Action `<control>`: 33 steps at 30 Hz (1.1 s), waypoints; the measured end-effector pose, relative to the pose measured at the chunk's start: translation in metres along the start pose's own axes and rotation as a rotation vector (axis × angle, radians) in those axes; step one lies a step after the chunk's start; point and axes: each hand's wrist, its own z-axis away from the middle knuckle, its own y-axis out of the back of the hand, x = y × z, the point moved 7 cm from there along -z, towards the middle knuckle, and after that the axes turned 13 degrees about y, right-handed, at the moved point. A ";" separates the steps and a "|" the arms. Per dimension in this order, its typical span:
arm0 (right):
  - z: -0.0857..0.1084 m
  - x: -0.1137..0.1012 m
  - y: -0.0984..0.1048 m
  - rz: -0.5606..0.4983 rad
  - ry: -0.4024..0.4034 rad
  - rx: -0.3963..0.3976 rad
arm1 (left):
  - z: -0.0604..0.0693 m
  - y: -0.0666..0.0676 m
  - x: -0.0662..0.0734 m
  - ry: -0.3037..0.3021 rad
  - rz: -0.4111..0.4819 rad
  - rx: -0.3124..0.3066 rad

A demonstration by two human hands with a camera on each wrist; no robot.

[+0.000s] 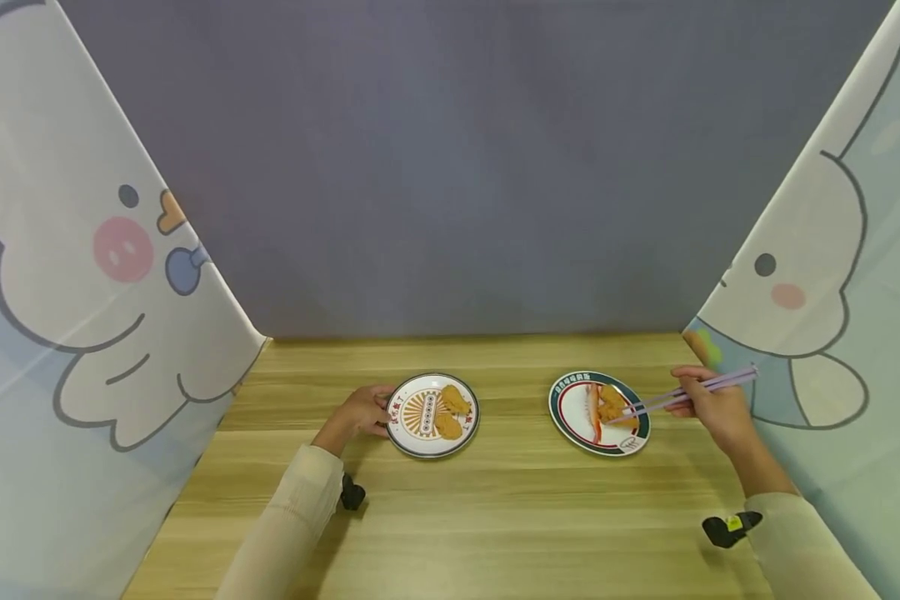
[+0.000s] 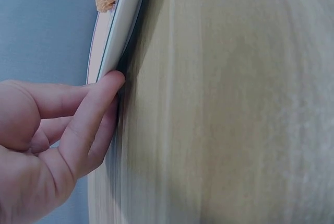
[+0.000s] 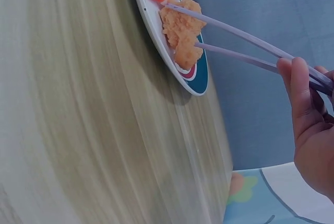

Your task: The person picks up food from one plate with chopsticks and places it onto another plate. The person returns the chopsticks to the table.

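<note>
Nearest the camera, at 7 and 4 o'clock in the head view, are the cream left sleeve (image 1: 288, 508) and right sleeve (image 1: 802, 542). The right hand (image 1: 722, 412) grips a pair of chopsticks (image 3: 240, 34), its fingers (image 3: 300, 93) bent round their upper part. The chopsticks are slim, smooth and pale purple, pointing toward 8 o'clock; their tips stand apart, one at each side of a golden, crumbly fried piece (image 1: 612, 400). Whether they squeeze it, I cannot tell.

The fried piece sits at 2 o'clock on the green-rimmed plate (image 1: 572, 436), which has white lettering at 11 and a small emblem at 5. Just beside it, toward 9, lies a long red-and-white piece (image 1: 593, 408).

The left hand (image 1: 363, 408) pinches the white plate (image 1: 423, 382) at its 9 o'clock edge, fingers drawn close together on the rim. That plate carries an orange sunburst print and red lettering; two fried pieces (image 1: 455, 399) rest on it at 2 and 4 o'clock. It stands well apart from the other plate, toward 9 from it. Both are on the light wood-grain table (image 1: 450, 517), before a grey backdrop (image 1: 457, 167) at 12 o'clock.
</note>
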 end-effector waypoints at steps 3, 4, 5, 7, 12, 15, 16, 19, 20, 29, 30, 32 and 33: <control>-0.002 0.000 0.003 -0.020 -0.002 0.025 | -0.001 0.000 0.003 0.004 -0.007 -0.003; -0.001 0.001 0.004 -0.029 -0.005 0.038 | -0.001 0.000 0.002 0.006 -0.003 -0.004; 0.000 0.002 0.005 -0.038 -0.007 0.050 | -0.001 0.000 0.002 0.004 -0.006 -0.006; 0.001 0.003 0.007 -0.051 -0.008 0.080 | -0.001 -0.001 0.001 0.004 -0.006 -0.008; 0.002 0.004 0.010 -0.076 -0.003 0.138 | -0.002 0.001 0.000 0.011 -0.009 -0.003; 0.002 0.003 0.012 -0.118 0.001 0.174 | -0.002 0.001 0.001 -0.002 -0.018 -0.003; 0.002 0.003 0.012 -0.137 0.002 0.185 | -0.002 0.002 0.001 -0.004 -0.020 -0.002; 0.003 0.002 0.013 -0.185 0.003 0.209 | -0.003 0.001 0.000 0.000 -0.023 -0.017; 0.002 0.001 0.013 -0.195 0.006 0.214 | -0.004 0.001 0.000 0.001 -0.024 -0.021; 0.003 -0.002 0.012 -0.263 0.003 0.266 | -0.003 0.001 0.003 -0.005 -0.032 -0.028; 0.003 -0.002 0.012 -0.261 0.004 0.270 | -0.003 0.001 0.003 -0.007 -0.037 -0.029; 0.002 -0.002 0.010 -0.268 0.005 0.275 | -0.002 0.001 0.004 -0.006 -0.040 -0.029; 0.002 -0.003 0.009 -0.273 0.005 0.277 | -0.002 0.001 0.004 -0.005 -0.042 -0.028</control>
